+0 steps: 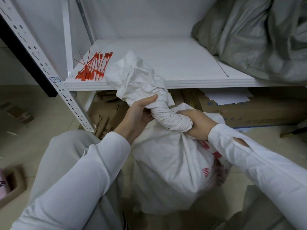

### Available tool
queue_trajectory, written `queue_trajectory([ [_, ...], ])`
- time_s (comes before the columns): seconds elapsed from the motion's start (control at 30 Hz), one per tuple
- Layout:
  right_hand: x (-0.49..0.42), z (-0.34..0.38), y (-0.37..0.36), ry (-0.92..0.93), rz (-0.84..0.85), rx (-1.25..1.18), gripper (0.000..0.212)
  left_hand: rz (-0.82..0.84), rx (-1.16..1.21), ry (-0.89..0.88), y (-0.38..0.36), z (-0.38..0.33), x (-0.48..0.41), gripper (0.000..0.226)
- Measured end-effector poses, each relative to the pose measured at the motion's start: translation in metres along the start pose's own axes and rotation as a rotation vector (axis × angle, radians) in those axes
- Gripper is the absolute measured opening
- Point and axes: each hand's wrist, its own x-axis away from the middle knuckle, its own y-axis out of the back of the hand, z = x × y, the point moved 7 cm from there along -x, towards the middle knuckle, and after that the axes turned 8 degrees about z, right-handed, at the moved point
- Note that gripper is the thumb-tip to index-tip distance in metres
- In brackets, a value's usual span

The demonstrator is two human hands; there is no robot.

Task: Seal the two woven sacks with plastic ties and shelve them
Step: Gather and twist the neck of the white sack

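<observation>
A white woven sack (171, 171) with red print stands on the floor in front of me. Its top is twisted into a tight neck (169, 118), and the loose mouth flares above it. My left hand (141, 112) grips the upper end of the twist. Lower down, my right hand (197, 123) is closed around the base of the neck. A bundle of red plastic ties (93, 67) lies on the white shelf (174, 63) at its front left corner, apart from both hands. A grey woven sack (259, 39) lies on the shelf at the right.
The shelf's perforated white upright (49, 70) slants down at the left. Flattened cardboard and a large carton (259, 112) with papers sit under the shelf. A small box (11, 185) is on the tiled floor at far left. My knee in grey trousers (66, 155) is beside the sack.
</observation>
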Motion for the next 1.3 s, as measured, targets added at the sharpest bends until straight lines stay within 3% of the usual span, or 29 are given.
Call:
queue_trajectory([
  [0.17, -0.001, -0.006, 0.001, -0.073, 0.117, 0.268, 0.03, -0.095, 0.053, 0.051, 0.009, 0.016, -0.002, 0.04],
  [0.27, 0.001, 0.005, 0.006, -0.051, 0.109, 0.234, 0.055, -0.138, 0.068, 0.053, 0.012, 0.02, 0.0, 0.034],
  [0.37, 0.004, 0.023, 0.015, -0.029, 0.063, 0.104, 0.082, -0.135, 0.074, 0.043, 0.009, 0.023, 0.001, 0.046],
  [0.5, 0.008, 0.034, 0.012, -0.025, -0.062, 0.134, 0.094, -0.121, 0.104, 0.041, 0.008, 0.028, -0.001, 0.05],
  [0.6, 0.011, 0.044, 0.019, 0.108, -0.193, 0.182, 0.111, -0.119, 0.1, 0.049, 0.009, 0.03, -0.002, 0.052],
  [0.67, 0.011, 0.045, 0.018, 0.124, -0.152, 0.168, 0.119, -0.111, 0.094, 0.064, 0.008, 0.032, -0.002, 0.057],
  [0.77, 0.008, 0.039, 0.006, 0.064, -0.028, 0.031, 0.118, -0.14, 0.094, 0.103, 0.007, 0.038, 0.0, 0.057],
  [0.87, 0.005, 0.034, 0.002, 0.054, -0.013, -0.047, 0.108, -0.201, 0.077, 0.132, 0.008, 0.042, 0.004, 0.052],
  [1.07, 0.006, 0.04, -0.005, 0.054, 0.007, 0.051, 0.106, -0.227, 0.048, 0.196, 0.008, 0.047, 0.009, 0.049],
  [1.3, 0.003, 0.027, -0.004, 0.021, 0.008, -0.058, 0.086, -0.293, -0.21, 0.337, 0.014, 0.046, 0.01, 0.054],
])
